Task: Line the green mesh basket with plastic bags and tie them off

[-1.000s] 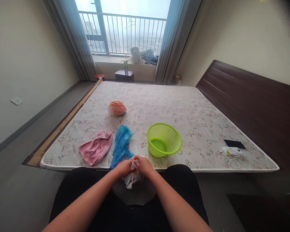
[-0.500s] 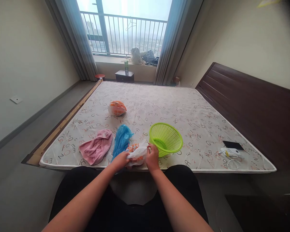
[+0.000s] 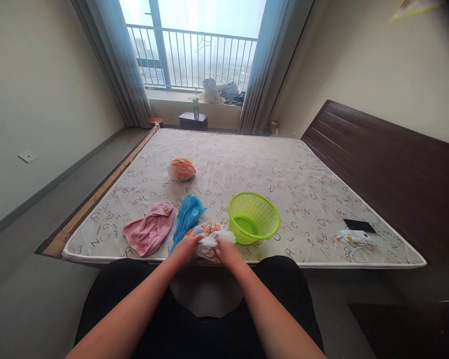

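Both hands hold a crumpled white plastic bag (image 3: 208,241) with orange print, at the near edge of the mattress (image 3: 232,154). My left hand (image 3: 186,249) pinches its left side. On the other side my right hand (image 3: 227,249) grips gathered plastic, its fingers curled in. A blue plastic bag (image 3: 188,217) lies just beyond my left hand, and farther left rests a pink towel (image 3: 149,228). Close to my right hand stands a lime green plastic basket (image 3: 273,227), upright, with nothing in it. What the white bag contains, if anything, cannot be made out.
An orange and white plastic bundle (image 3: 182,169) lies farther back on the mattress. At the right are a black phone-like slab (image 3: 359,226) and a white device with cables (image 3: 357,237). A dark headboard (image 3: 381,164) borders the right; a small bedside table (image 3: 193,120) stands beyond.
My right hand has moved left and down, away from the basket and closer to my left hand. The white bag is now more bunched between them.
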Tool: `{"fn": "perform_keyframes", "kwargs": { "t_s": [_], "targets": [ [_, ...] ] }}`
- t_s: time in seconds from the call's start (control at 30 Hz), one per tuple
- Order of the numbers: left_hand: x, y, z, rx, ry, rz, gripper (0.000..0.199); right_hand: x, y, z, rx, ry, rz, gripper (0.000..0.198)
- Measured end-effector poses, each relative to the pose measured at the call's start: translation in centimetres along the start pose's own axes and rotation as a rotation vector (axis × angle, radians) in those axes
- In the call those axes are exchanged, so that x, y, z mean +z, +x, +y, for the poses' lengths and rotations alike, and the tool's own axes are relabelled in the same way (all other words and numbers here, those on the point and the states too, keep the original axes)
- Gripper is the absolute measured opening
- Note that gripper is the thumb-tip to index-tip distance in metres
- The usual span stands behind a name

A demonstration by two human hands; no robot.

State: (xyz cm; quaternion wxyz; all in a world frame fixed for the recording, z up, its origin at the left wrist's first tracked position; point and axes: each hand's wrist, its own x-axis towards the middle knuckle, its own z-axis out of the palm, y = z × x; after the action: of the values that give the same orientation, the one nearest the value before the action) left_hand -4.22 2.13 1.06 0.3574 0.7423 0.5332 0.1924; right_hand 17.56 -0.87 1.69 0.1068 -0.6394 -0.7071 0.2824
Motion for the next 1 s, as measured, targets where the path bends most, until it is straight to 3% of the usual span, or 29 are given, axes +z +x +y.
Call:
{"fn": "perform_keyframes", "kwargs": {
  "t_s": [0.13,0.23,0.37,0.5,0.6,0.77,0.9,1.0],
  "targets": [
    [-1.1,0.1,0.3,-0.091,0.026,0.218,0.037,-0.3,0.6,0.3,0.136,0.114,0.081,0.031],
    [-2.0,0.2,0.6,-0.161,0.061,0.283,0.037,-0.7,0.9,0.4,0.186,0.12,0.092,0.032],
    [-2.6,0.1,1.0,-0.214,0.099,0.211,0.035,-1.4,0.7,0.4,0.26,0.122,0.119,0.038],
    [-2.7,-0.1,0.9,-0.222,0.13,0.096,0.043,-1.9,0.2,0.0,0.28,0.129,0.298,0.048],
    [-2.5,-0.3,0.6,-0.231,0.16,0.032,0.06,-1.6,-0.2,-0.6,0.19,0.122,0.395,0.045],
    [-2.0,-0.8,0.4,-0.236,0.179,-0.05,0.077,-0.9,-0.9,-1.8,-0.12,-0.038,0.437,0.033],
    [-1.9,-1.0,0.2,-0.26,0.164,-0.039,0.078,-0.3,-1.0,-2.6,-0.275,-0.152,0.335,0.018],
    [-1.9,-0.8,-0.1,-0.288,0.079,0.017,0.08,0.6,-0.9,-2.6,-0.258,-0.184,0.186,0.021]
  ]
}}
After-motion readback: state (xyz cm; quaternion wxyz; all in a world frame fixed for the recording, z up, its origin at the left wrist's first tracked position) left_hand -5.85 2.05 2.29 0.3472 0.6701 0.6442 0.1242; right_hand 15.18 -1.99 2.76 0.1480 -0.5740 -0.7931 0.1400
